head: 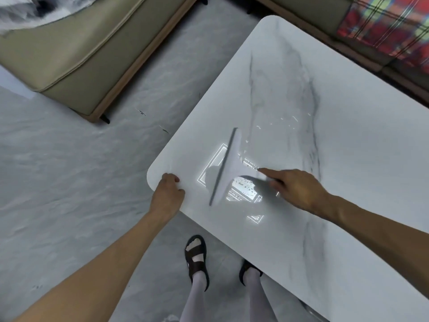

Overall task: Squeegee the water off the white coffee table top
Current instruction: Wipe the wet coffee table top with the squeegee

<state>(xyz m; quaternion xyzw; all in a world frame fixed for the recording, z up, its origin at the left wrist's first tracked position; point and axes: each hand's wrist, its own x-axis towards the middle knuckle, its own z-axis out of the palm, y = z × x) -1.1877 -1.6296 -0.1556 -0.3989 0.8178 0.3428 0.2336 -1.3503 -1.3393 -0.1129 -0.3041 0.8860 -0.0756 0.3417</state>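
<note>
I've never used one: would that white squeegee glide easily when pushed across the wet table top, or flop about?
Probably glides: the squeegee rests its thin grey blade on the glossy, wet coffee table top. Likely light, since the right hand alone steers it. Its broad white head looks rigid, not floppy.

The table top [348, 170] is glossy white marble-look with grey veins and carries a bright reflection. Water [245, 183] beads on it. The squeegee [228, 163] on the table looks like matt white plastic with a grey blade strip. Left of the table, the sofa [69, 54] has smooth beige upholstery and a wood base. Beyond the table lies plaid cloth [390, 26].
</note>
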